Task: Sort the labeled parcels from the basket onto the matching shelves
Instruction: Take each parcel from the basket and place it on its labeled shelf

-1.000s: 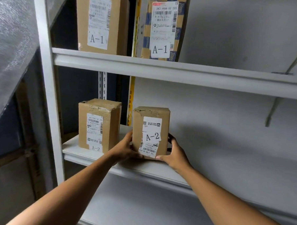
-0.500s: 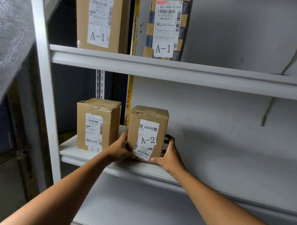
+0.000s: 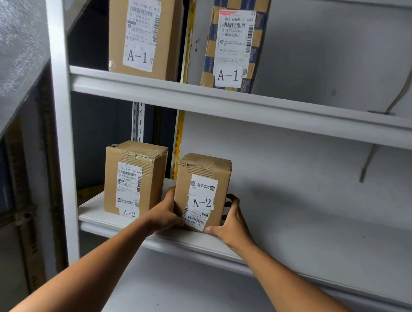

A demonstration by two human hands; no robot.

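Head view: both hands, left hand (image 3: 166, 214) and right hand (image 3: 230, 224), grip parcel (image 3: 202, 191) on shelf (image 3: 315, 231).

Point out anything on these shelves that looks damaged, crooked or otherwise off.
The held A-2 parcel sits turned askew beside the other A-2 parcel, and its shipping label is upside down. Both have crumpled, torn tape on top. The left hand and right hand grip it on the lower shelf. All labels match their shelves.

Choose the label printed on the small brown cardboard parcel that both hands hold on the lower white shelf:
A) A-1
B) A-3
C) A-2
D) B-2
C: the small brown cardboard parcel gripped between the left hand and the right hand carries a white label reading A-2.
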